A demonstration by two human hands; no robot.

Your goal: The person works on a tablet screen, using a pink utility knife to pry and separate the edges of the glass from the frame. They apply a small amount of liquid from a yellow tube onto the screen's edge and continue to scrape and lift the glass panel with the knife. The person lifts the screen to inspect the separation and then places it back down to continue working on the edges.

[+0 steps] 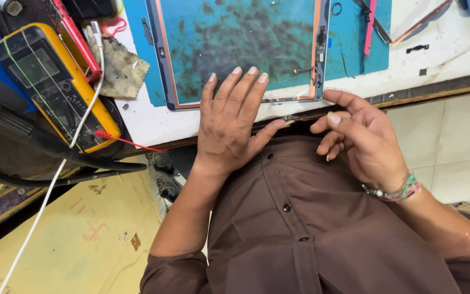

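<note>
A thin tablet frame (165, 60) with an orange inner edge lies flat on a stained teal mat (349, 49) on the white bench. My left hand (229, 122) lies flat on the frame's near edge, fingers together and stretched out. My right hand (357, 139) hovers just off the bench edge beside the frame's near right corner, fingers loosely curled, index finger pointing left; it holds nothing that I can see. A beaded band circles that wrist. My brown shirt fills the lower middle.
A yellow multimeter (55, 87) with a red probe lead lies at the left, next to a dirty rag (121, 68) and a white cable (50, 185). A pink tool (369, 27) and small parts lie at the back right. Tiled floor shows at the right.
</note>
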